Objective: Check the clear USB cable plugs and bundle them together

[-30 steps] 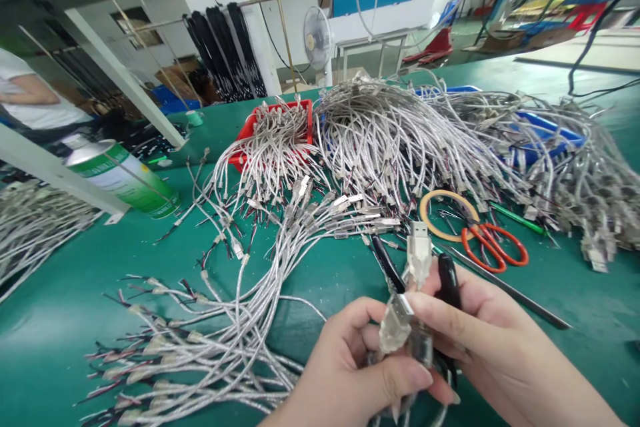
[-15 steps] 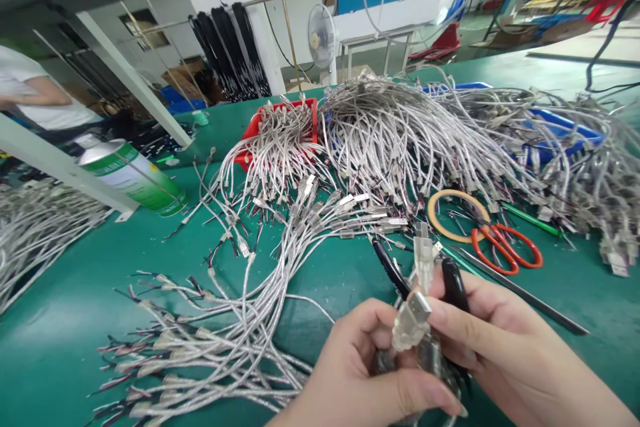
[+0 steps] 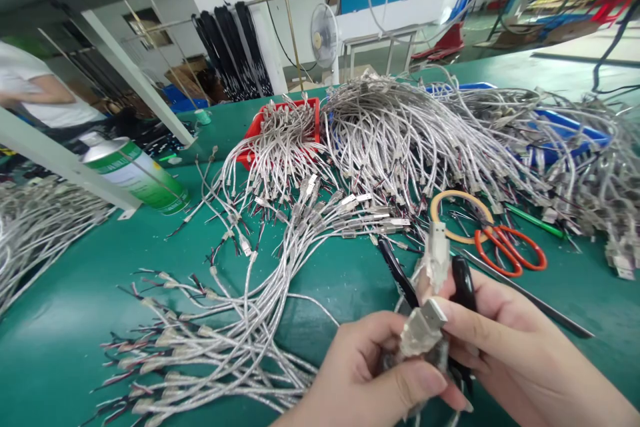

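Observation:
My left hand [image 3: 367, 370] is closed around USB plugs of silver cables, thumb pressed on them. One USB plug [image 3: 424, 328] with a clear moulded body tilts up out of its grip. My right hand [image 3: 505, 340] is closed too, its thumb and fingertips touching the metal end of that plug. Another USB plug [image 3: 437, 257] stands upright just behind, by the right fingertips. A tool with two black handles [image 3: 464, 283] sits in the right hand, one handle between its fingers and the other leaning left; its working end is hidden.
Silver cables [image 3: 270, 307] lie bundled on the green table [image 3: 45, 353] to the left. Behind are a red bin [image 3: 313, 121] and blue bins [image 3: 575, 130] heaped with cables. Orange-handled scissors [image 3: 510, 250], a tape roll [image 3: 440, 207], a metal rod [image 3: 545, 307] and a spray can [image 3: 137, 173] lie around.
Both hands have shifted slightly right in view with the plugs and tool. The whole scene has also drifted a little right. The left thumb has drawn in closer to the plug.

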The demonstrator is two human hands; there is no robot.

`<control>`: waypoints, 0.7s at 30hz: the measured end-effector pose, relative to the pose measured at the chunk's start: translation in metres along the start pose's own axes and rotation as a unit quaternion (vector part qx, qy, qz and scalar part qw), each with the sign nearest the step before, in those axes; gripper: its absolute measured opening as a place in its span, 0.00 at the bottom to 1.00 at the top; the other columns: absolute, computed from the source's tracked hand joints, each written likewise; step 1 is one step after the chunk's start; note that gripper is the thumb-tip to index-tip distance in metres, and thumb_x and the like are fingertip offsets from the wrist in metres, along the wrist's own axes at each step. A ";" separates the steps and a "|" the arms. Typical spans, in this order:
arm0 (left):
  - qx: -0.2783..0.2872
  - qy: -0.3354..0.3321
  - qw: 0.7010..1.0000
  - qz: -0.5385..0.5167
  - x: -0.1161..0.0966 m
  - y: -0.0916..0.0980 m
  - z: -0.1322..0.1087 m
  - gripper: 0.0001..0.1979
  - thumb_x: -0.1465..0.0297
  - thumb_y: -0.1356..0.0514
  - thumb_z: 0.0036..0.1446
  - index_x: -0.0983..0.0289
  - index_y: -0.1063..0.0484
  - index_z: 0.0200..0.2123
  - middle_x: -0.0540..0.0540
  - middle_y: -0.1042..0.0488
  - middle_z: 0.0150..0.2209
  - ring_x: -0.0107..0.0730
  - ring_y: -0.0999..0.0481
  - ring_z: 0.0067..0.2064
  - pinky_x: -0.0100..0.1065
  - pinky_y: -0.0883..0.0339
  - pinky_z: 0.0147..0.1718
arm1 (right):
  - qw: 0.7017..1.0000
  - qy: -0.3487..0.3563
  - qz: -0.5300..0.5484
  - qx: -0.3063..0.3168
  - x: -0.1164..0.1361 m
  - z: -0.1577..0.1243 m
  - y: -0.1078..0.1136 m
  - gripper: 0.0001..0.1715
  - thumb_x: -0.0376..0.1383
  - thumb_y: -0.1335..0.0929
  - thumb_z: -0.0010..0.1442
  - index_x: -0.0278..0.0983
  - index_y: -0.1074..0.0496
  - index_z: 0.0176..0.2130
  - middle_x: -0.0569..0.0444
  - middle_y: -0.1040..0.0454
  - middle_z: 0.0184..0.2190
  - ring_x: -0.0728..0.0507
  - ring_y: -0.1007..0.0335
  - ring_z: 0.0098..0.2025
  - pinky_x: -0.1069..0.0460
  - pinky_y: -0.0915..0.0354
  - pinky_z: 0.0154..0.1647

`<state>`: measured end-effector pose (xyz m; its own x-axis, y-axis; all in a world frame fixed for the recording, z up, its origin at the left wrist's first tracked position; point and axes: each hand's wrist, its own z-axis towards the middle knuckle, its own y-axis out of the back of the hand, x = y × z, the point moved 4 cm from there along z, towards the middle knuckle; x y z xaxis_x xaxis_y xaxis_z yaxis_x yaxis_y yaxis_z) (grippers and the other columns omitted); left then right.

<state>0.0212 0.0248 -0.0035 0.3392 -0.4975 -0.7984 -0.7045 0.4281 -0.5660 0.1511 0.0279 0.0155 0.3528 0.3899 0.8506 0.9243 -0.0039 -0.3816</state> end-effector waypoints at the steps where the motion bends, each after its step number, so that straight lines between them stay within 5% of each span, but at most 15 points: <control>1: 0.015 -0.009 1.000 0.020 0.000 -0.001 0.000 0.23 0.52 0.30 0.52 0.67 0.27 0.36 0.52 0.25 0.27 0.25 0.27 0.29 0.30 0.35 0.35 | 1.000 -0.012 0.010 0.009 -0.001 0.000 -0.001 0.21 0.50 0.22 0.52 0.39 0.30 0.31 0.56 0.26 0.23 0.46 0.31 0.21 0.54 0.34 0.16; 11: 0.031 -0.017 0.996 0.079 0.000 -0.001 0.001 0.28 0.46 0.38 0.58 0.68 0.27 0.42 0.53 0.27 0.24 0.20 0.42 0.20 0.26 0.50 0.20 | 0.997 -0.031 0.053 0.040 -0.002 -0.001 -0.007 0.21 0.46 0.24 0.56 0.40 0.37 0.30 0.62 0.30 0.22 0.50 0.33 0.17 0.57 0.35 0.13; 21: 0.004 0.015 0.986 0.169 -0.001 0.006 -0.007 0.29 0.45 0.44 0.61 0.67 0.22 0.32 0.52 0.33 0.22 0.25 0.42 0.24 0.31 0.48 0.26 | 0.999 -0.021 0.020 0.016 -0.002 0.001 -0.004 0.22 0.48 0.24 0.56 0.42 0.38 0.31 0.61 0.30 0.23 0.47 0.30 0.18 0.53 0.33 0.16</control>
<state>0.0120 0.0224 -0.0047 0.0676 -0.3482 -0.9350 -0.7686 0.5793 -0.2713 0.1465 0.0280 0.0147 0.3824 0.4286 0.8186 0.9044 0.0080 -0.4267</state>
